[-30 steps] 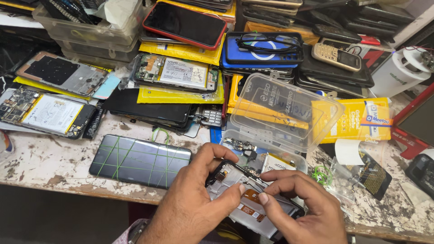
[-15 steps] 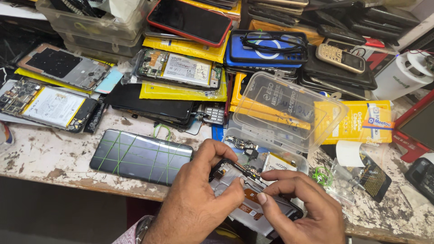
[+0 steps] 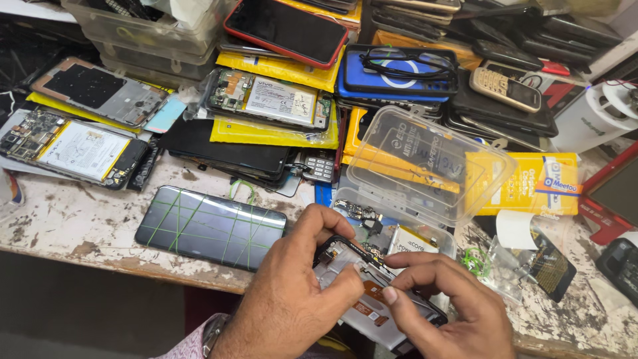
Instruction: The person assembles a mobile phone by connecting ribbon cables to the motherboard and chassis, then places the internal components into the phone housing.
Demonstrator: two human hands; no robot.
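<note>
My left hand [image 3: 292,306] cradles the opened phone frame [image 3: 372,306] at its top corner, thumb pressed on the pale inner plate and forefinger curled over the upper edge, so it is closed on the frame. My right hand [image 3: 442,309] pinches at a thin dark strip, a flex cable or small part [image 3: 362,256], lying along the frame's upper edge; forefinger and thumb meet there, though I cannot tell whether they truly grip it or only press it down. The frame itself sits low at the near edge of the worn white bench [image 3: 80,226], tilted toward me, with a copper-coloured patch showing in its middle. I judge I am in the step of seating or lifting that small part, and the next move calls for a steady frame and a light, exact pull or press at the fingertips. Just behind the frame stands a clear plastic box [image 3: 425,166] with its lid thrown open, small parts inside. To the left of the frame lies a dark screen panel [image 3: 209,226] criss-crossed with green lines. Further behind the frame, stripped phones with bare batteries [image 3: 269,100], yellow packets and a red-edged phone [image 3: 286,30] are piled up.
</note>
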